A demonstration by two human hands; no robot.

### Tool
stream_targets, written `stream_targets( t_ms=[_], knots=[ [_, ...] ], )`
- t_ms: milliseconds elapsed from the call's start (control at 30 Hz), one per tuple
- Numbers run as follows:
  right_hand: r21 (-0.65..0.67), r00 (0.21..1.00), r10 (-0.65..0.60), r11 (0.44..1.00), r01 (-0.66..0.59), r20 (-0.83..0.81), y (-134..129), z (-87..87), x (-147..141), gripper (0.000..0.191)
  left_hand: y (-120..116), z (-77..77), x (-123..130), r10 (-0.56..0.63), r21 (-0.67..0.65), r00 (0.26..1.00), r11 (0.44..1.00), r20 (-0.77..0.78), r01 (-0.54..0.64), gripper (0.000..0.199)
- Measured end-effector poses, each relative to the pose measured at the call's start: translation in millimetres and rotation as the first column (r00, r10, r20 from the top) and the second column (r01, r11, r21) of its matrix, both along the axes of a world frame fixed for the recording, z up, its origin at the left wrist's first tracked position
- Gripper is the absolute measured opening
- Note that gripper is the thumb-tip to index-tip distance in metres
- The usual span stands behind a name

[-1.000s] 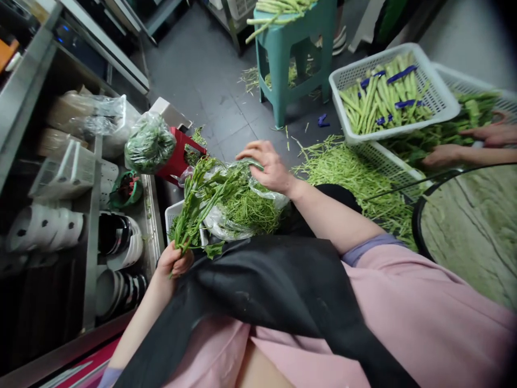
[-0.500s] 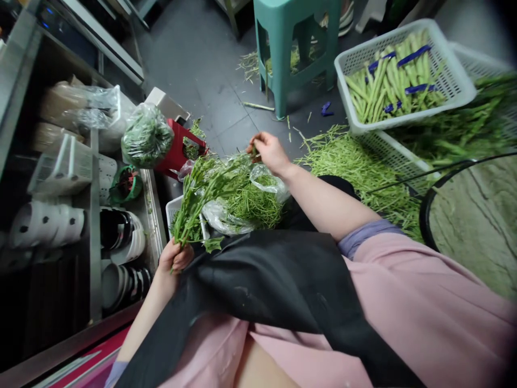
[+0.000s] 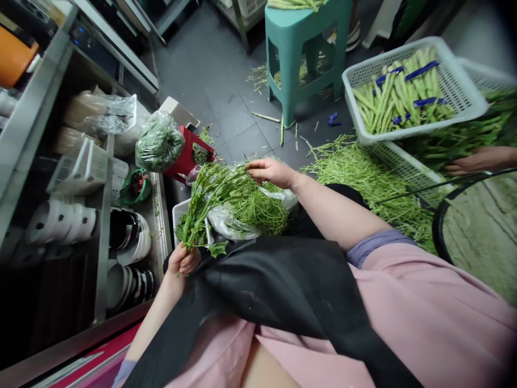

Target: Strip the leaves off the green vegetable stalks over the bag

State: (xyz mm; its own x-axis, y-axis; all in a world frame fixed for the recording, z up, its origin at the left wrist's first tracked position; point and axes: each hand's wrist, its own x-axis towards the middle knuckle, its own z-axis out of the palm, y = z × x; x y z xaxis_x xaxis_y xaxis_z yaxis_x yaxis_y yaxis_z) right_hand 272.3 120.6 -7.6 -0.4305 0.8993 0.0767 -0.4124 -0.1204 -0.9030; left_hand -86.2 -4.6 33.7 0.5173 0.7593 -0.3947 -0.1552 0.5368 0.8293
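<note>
My left hand [image 3: 184, 260] is closed round the lower stems of a leafy green bunch [image 3: 205, 202], which leans up and to the right. At the bunch's far tips is my right hand [image 3: 270, 172], fingers pressed together; whatever they pinch is too small to make out. Below that hand, a clear plastic bag [image 3: 228, 223] holds a heap of thin green stems [image 3: 264, 213]. A small white basket [image 3: 180, 211] with green leaves stands beside the bag, partly behind the bunch.
A teal stool [image 3: 287, 59] stands ahead. White crates [image 3: 416, 129] of stalks are at the right, above a trimmings pile [image 3: 363, 178]. Another person's hand [image 3: 470, 161] reaches into greens there. A red stool [image 3: 182, 161] bears bagged greens [image 3: 159, 141]; metal shelves [image 3: 103, 215] line the left.
The view has shifted, so the surroundings sit lower and further right. My right hand has come down to the bunch's tips. Another person's hand has appeared at the right.
</note>
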Motion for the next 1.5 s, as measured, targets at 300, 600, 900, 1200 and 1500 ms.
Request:
stream_targets(
  t_ms=[300,600,900,1200,1500],
  knots=[
    [-0.149,0.989,0.018,0.988,-0.040,-0.148,0,2.8,3,0.013,2,-3.5,5,0.035,-0.033,0.999,0.999,0.010,-0.035,0.039],
    [-0.296,0.872,-0.482,0.848,0.440,-0.082,17,-1.1,-2,0.025,-3,-1.4,6,-0.007,-0.029,0.998,1.000,-0.057,0.006,0.043],
    [0.062,0.530,0.017,0.990,-0.130,0.848,1,-31.7,-24,0.012,2,-4.7,-3,0.110,-0.011,0.990,0.994,0.090,-0.109,0.023],
    [0.138,-0.024,-0.173,0.855,-0.501,0.985,-32,-12.9,-52,0.036,8,4.7,20,0.021,-0.069,0.999,0.997,0.036,-0.019,0.044],
    [0.679,0.094,-0.674,0.733,-0.040,0.733,-70,30.4,-4,0.030,13,16.1,30,-0.003,-0.072,0.998,0.997,-0.064,-0.002,0.032]
  ],
)
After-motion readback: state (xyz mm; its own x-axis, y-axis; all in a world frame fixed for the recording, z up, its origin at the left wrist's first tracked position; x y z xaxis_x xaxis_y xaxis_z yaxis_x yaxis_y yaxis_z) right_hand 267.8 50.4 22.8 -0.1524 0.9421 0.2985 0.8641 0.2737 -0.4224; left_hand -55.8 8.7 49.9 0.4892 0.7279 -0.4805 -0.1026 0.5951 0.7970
